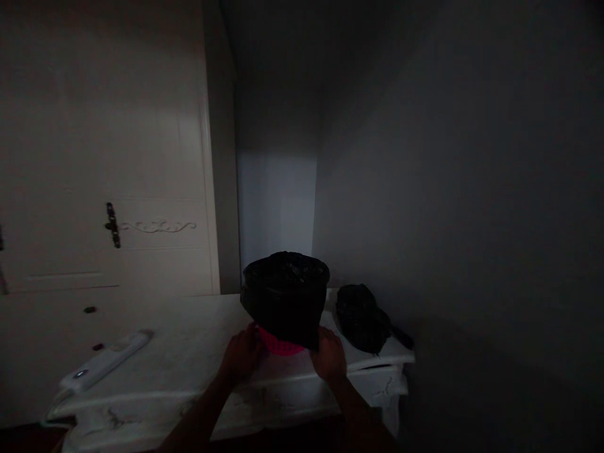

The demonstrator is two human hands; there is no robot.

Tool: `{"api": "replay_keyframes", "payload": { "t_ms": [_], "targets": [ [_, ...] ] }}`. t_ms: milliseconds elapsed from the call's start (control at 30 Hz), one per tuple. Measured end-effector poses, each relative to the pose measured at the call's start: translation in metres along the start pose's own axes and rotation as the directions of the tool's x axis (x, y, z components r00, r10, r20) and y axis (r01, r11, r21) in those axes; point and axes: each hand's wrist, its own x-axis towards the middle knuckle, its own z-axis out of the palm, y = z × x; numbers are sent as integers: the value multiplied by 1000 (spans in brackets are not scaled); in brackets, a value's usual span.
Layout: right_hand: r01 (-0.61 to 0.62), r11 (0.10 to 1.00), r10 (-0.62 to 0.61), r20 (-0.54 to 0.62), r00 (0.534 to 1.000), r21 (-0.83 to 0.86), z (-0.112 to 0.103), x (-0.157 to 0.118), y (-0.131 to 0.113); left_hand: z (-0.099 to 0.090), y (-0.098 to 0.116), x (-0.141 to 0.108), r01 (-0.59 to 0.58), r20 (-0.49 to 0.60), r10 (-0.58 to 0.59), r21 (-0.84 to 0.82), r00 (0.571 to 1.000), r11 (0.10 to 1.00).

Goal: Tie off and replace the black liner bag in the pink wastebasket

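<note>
A pink basket (283,346) stands on the white cabinet top (189,340), lined with a black plastic bag (283,308) whose upper edge folds over the rim and hangs down outside. My left hand (241,353) is at the basket's lower left side, its fingers curled against the pink wall. On the other side, my right hand (329,353) has its fingers closed at the hanging lower right edge of the bag. Dim light hides the fingertips of both hands.
A crumpled black bag (362,318) lies to the right, near the grey wall (453,220). At the left end of the cabinet top rests a white power strip (106,365). A white wardrobe (160,151) rises behind on the left.
</note>
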Motion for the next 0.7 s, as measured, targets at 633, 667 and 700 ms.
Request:
{"api": "replay_keyframes", "payload": {
  "t_ms": [633, 667, 700],
  "targets": [
    [8, 1000, -8, -7, 1000, 16, -1, -1, 0, -3, 2, -1, 14, 24, -14, -9, 1000, 1000],
    [1, 1000, -1, -3, 1000, 11, -1, -1, -1, -2, 1, 0, 9, 24, -9, -5, 1000, 1000],
    [-5, 1000, 5, 1, 1000, 5, -2, -1, -1, -1, 0, 0, 2, 21, -2, -4, 1000, 1000]
  ]
}}
